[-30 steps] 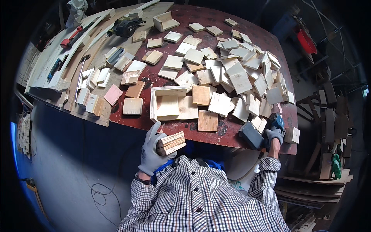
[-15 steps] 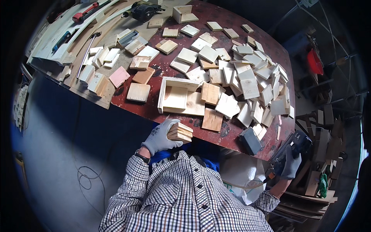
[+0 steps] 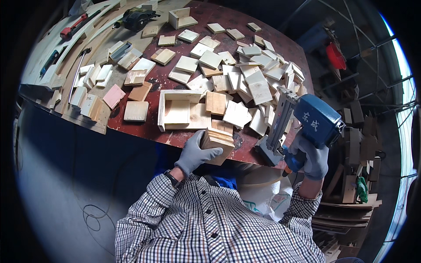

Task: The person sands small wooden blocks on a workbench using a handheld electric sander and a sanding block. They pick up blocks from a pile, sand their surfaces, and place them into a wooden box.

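My gloved left hand (image 3: 195,154) is closed round a short stack of wood blocks (image 3: 218,144) at the table's near edge. In my gloved right hand (image 3: 312,157) is a blue pneumatic nail gun (image 3: 315,119), gripped by its handle, its long magazine slanting over the right part of the table. An air hose (image 3: 263,183) runs from the gun's lower end toward my body. Just beyond the stack lies an open wooden frame (image 3: 161,111) with boards inside. A dark grey block (image 3: 268,154) sits partly behind the gun's tip.
Loose wood pieces (image 3: 258,87) heap up on the right of the red table (image 3: 153,52). At the left, a hammer (image 3: 79,72), a red tool (image 3: 73,27) and a dark power tool (image 3: 136,18) lie on a wooden bench. Stacked boards (image 3: 346,212) stand at the right.
My right hand has raised the nail gun from beside the table's right edge up and leftward over it. My left hand has shifted with the wood stack toward the table and turned it.
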`<state>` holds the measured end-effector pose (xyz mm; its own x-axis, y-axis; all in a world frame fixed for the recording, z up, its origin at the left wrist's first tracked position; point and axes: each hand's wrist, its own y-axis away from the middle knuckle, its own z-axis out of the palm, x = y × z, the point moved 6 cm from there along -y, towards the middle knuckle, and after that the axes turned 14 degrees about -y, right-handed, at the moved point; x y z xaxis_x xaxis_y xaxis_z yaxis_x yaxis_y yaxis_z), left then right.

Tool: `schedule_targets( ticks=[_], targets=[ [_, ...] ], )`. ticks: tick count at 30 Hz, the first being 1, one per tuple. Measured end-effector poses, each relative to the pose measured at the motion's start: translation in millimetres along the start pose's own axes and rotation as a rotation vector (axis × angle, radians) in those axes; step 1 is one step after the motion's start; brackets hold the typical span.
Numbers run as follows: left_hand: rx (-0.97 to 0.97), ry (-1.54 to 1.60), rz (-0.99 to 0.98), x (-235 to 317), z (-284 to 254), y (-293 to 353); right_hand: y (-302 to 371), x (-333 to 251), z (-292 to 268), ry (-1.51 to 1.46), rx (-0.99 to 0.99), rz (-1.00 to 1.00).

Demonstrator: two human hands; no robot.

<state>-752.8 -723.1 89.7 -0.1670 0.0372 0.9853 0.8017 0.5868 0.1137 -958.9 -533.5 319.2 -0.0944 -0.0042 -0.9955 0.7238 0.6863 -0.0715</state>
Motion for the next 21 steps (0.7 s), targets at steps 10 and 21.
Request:
schedule_targets(
  ticks=[10,21],
  targets=[
    [0.411,-0.431,0.625,32,38,-15,37,-4,-12,-0.114,0.126,0.033],
    [0.452,-1.170,0.968,-6,21,-26,37,15,-17,-0.152,0.118,0.125]
  ],
)
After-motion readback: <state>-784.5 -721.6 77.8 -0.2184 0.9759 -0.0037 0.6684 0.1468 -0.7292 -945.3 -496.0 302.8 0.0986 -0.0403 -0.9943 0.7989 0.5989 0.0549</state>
